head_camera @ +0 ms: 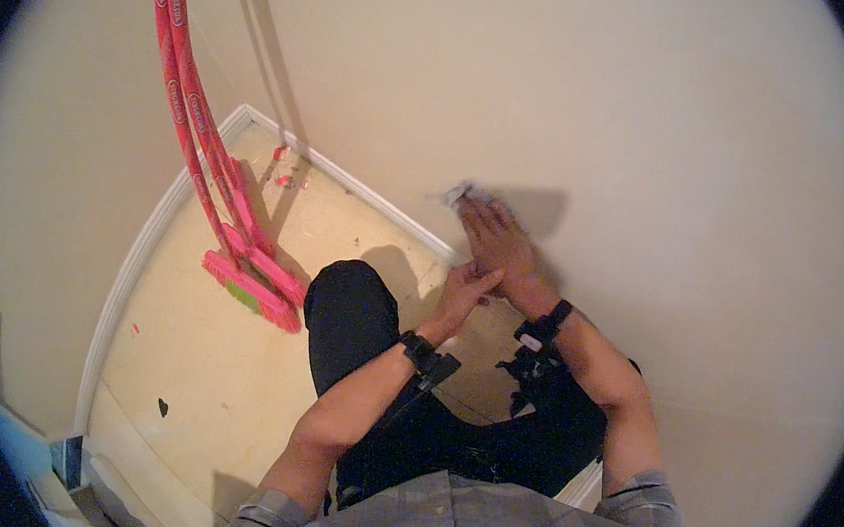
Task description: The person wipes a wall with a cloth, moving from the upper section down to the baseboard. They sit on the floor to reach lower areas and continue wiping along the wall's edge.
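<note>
My right hand (500,251) is at the cream wall (671,172), just above the baseboard, its fingers pointing up and to the left. At its fingertips is a small pale-grey piece (458,194), blurred, so its material is unclear. The hand seems to press that piece to the wall. Just below, my left hand (462,297) meets the heel of my right hand, thumb out and fingers partly curled. Whether something small sits between the two hands is hidden. Both wrists wear black straps with small devices.
Two pink brooms (250,290) with red handles stand in the corner to the left. Red scraps (284,181) and a black scrap (163,407) lie on the pale floor (180,355). White baseboard (375,195) edges it. My knee (353,303) is beside my left forearm.
</note>
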Motion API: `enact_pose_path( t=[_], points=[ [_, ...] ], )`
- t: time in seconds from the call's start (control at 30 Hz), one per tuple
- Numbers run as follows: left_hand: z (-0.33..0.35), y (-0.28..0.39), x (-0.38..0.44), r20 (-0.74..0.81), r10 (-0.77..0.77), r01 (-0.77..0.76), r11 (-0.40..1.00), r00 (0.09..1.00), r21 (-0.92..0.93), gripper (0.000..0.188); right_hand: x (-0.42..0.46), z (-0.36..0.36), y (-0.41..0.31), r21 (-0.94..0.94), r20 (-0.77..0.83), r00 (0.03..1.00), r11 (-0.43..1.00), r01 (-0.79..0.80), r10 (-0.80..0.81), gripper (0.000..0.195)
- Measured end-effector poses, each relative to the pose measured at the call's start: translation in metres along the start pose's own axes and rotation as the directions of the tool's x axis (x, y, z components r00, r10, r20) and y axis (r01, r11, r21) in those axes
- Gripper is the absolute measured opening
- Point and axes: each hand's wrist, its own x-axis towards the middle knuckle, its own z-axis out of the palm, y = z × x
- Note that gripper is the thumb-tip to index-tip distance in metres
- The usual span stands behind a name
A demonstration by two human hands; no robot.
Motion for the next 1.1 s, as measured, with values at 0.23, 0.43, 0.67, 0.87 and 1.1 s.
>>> enact_pose_path(
  t=[0.23,0.43,0.67,0.87,1.1],
  points=[
    [-0.005,0.014,0.008,0.082,0.233,-0.247,0.891,0.969,0.381,0.030,0.001,-0.047,0.006,-0.052,-0.099,0.994,0.997,-0.049,0.044,0.068],
    [-0.038,-0.023,0.028,-0.114,-0.081,0.111,0.953,0.990,0.283,0.018,-0.018,0.066,-0.007,0.359,0.043,0.999,0.933,-0.031,0.017,0.063],
    [-0.055,0.003,0.025,-0.375,-0.138,0.142,0.990,0.917,-0.018,0.008,-0.073,0.122,-0.006,0.789,0.328,0.940,0.519,-0.329,0.098,0.055],
    [-0.046,0.011,0.030,-0.354,-0.197,0.174,0.980,0.914,-0.096,0.026,-0.172,0.147,0.020,0.358,0.285,0.958,0.926,-0.121,0.015,0.052],
    [-0.047,0.007,0.029,-0.364,-0.117,0.109,0.993,0.924,-0.043,0.042,-0.135,0.109,0.009,0.683,0.372,0.923,0.644,-0.345,0.100,0.055]
  ],
)
